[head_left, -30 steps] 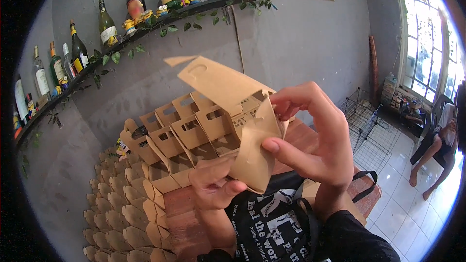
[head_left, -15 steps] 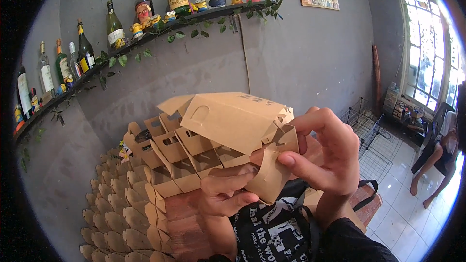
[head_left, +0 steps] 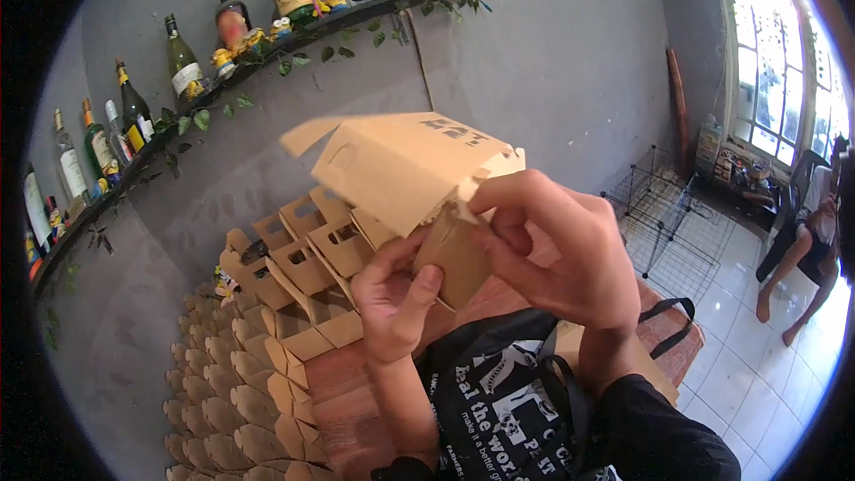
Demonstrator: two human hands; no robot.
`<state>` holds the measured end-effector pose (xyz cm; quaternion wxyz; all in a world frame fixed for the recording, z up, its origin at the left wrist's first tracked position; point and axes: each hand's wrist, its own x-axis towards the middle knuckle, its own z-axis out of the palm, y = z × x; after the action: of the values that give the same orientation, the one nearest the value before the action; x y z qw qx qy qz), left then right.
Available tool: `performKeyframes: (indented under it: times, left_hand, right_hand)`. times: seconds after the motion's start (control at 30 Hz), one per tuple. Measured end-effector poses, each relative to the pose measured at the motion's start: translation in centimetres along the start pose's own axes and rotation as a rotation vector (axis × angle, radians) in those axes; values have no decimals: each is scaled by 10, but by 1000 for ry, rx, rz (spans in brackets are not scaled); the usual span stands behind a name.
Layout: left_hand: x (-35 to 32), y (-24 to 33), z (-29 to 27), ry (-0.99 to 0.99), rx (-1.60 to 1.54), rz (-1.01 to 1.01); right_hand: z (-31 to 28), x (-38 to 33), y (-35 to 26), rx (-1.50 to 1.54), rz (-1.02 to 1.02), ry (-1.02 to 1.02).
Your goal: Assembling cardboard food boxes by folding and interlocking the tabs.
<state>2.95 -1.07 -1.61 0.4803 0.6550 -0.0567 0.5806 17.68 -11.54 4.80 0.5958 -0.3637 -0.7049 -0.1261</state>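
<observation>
Both hands hold a brown cardboard box (head_left: 401, 165) in front of me, tilted up, with black print on its upper face and a loose flap jutting out at the left. My left hand (head_left: 396, 298) grips the box's lower flap (head_left: 459, 258) from the left, its thumb pressed on the card. At the right end, the fingers of my right hand (head_left: 561, 240) pinch the edge where the flap meets the notched box wall. Those fingers partly cover the joint, so how the tabs sit there cannot be made out.
Open-topped cardboard boxes with handle holes (head_left: 334, 245) stand behind on a reddish wooden table (head_left: 343, 410). Many nested folded cartons (head_left: 232, 392) fill the left. A black printed cloth bag (head_left: 499, 392) lies close to me. A bottle shelf (head_left: 267, 49) lines the wall; a seated person (head_left: 815, 240) is far right.
The box has risen slightly and moved left. My left hand has shifted its grip, its thumb now on the flap; the right fingers have closed in at the joint, and the flap is folded closer.
</observation>
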Motion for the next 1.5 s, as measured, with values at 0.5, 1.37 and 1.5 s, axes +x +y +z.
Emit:
performKeyframes:
  times: [0.5,1.37,1.5]
  left_hand:
    - [-1,19,-6,232,193,158]
    - [-2,42,-21,1146,909,834]
    - [-3,38,-23,1117,965,792]
  right_hand:
    - [26,6,14,159,-130,87]
    - [-46,-2,70,-1,-756,1224]
    - [-46,-3,70,78,-746,1208]
